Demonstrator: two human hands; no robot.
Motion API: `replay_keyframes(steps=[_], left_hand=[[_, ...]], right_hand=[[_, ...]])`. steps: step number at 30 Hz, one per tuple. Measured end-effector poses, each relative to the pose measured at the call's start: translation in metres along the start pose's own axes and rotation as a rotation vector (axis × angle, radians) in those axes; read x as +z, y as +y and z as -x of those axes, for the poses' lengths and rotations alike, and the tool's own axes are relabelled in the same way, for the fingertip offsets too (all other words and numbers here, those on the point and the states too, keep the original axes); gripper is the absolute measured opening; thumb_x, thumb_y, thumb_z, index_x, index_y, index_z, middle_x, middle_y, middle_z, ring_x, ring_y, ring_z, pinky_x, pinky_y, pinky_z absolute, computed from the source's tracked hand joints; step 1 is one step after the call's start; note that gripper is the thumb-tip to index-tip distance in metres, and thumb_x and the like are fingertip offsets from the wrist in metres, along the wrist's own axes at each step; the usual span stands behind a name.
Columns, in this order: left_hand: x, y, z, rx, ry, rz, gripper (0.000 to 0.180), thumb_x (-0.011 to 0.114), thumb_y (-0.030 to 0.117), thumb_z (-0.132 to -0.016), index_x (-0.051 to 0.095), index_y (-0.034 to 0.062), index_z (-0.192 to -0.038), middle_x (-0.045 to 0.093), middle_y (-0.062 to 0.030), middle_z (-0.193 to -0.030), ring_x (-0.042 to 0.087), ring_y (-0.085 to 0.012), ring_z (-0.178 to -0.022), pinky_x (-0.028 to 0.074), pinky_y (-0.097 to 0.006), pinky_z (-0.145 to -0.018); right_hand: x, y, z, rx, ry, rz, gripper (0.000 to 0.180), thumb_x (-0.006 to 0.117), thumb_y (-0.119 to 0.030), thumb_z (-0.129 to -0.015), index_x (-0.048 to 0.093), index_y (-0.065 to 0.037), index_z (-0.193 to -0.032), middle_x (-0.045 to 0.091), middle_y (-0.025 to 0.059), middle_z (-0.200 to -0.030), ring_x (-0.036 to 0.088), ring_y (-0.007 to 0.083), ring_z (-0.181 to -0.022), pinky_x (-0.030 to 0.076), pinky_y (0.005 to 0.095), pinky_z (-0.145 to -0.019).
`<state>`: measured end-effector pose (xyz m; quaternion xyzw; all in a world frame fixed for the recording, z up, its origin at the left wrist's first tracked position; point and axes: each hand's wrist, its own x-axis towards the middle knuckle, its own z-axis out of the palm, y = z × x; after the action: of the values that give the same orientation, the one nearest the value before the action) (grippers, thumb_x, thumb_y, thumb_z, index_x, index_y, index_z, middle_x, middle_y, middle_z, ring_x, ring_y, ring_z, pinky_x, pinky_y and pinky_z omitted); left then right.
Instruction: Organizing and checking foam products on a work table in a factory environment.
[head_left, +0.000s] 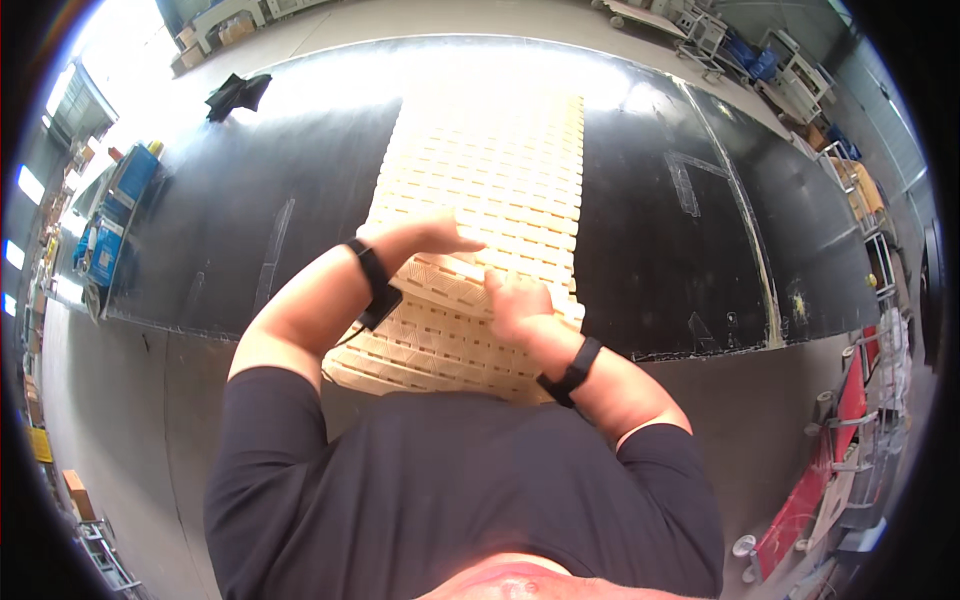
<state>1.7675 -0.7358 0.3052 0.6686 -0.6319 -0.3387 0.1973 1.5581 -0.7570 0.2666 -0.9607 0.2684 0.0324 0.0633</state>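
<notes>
A long cream plastic slatted belt, made of linked rows with rectangular holes, runs away from me across a black tabletop. Its near part overlaps in a raised fold and hangs past the front edge towards my body. At the fold's far side, my left hand bends over the belt with its fingers pointing right. My right hand is close by, just nearer to me, its fingers partly curled at the belt's right half. Both hands look closed on the belt rows; the fingertips' undersides are hidden.
The black table extends to both sides. A crumpled black item lies at its far left. Blue boxes stand at the left end. Carts and equipment are at the far right, with red panels at lower right.
</notes>
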Motion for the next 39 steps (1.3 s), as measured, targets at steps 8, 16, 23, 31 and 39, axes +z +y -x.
replay_keyframes(steps=[8,16,23,31,39], left_hand=[[0.039,0.020,-0.075,-0.239,-0.472,-0.935,0.028,0.063,0.027,-0.074,0.073,0.0053,-0.088,0.068,-0.0170,-0.095,0.064,-0.0318,-0.090,0.050,-0.040,-0.081],[0.045,0.069,0.071,-0.303,0.148,-0.688,0.052,0.060,0.019,-0.073,0.052,0.0035,-0.122,0.048,-0.0159,-0.131,0.057,-0.0326,-0.105,0.047,-0.042,-0.090],[0.085,0.041,0.062,-0.449,0.167,-0.561,0.077,0.058,0.022,-0.075,0.030,0.0085,-0.145,0.018,-0.0062,-0.155,0.054,-0.0325,-0.110,0.045,-0.042,-0.094],[0.048,0.044,0.031,-0.385,0.331,-0.516,0.068,0.059,0.020,-0.076,0.037,0.0068,-0.140,0.023,-0.0111,-0.153,0.049,-0.0330,-0.118,0.043,-0.044,-0.097],[0.084,0.020,0.108,-0.239,0.114,-0.563,0.073,0.060,0.011,-0.074,0.037,0.0160,-0.143,0.028,-0.0073,-0.151,0.061,-0.0280,-0.092,0.050,-0.041,-0.077]], right_hand=[[0.004,-0.009,0.010,0.041,0.027,0.013,0.058,0.058,-0.015,-0.078,0.041,-0.011,-0.132,0.058,0.0165,-0.105,0.058,0.0317,-0.098,0.045,0.0420,-0.085],[-0.010,0.048,-0.039,-0.061,-0.388,-0.300,0.082,0.081,-0.042,-0.061,0.049,-0.007,-0.128,0.058,0.0206,-0.118,0.054,0.0324,-0.114,0.043,0.0390,-0.097],[-0.024,0.062,-0.047,-0.083,-0.106,-0.247,0.088,0.077,-0.045,-0.065,0.042,-0.008,-0.137,0.030,0.0169,-0.146,0.026,0.0373,-0.135,0.028,0.0485,-0.108],[-0.028,0.024,-0.046,0.056,-0.132,0.073,0.084,0.071,-0.036,-0.074,0.029,-0.011,-0.144,0.039,0.0155,-0.141,0.037,0.0309,-0.131,0.034,0.0439,-0.104],[-0.007,0.035,-0.009,0.025,-0.307,-0.486,0.099,0.082,-0.045,-0.063,0.035,0.001,-0.137,0.046,0.0227,-0.134,0.043,0.0367,-0.124,0.037,0.0412,-0.104]])
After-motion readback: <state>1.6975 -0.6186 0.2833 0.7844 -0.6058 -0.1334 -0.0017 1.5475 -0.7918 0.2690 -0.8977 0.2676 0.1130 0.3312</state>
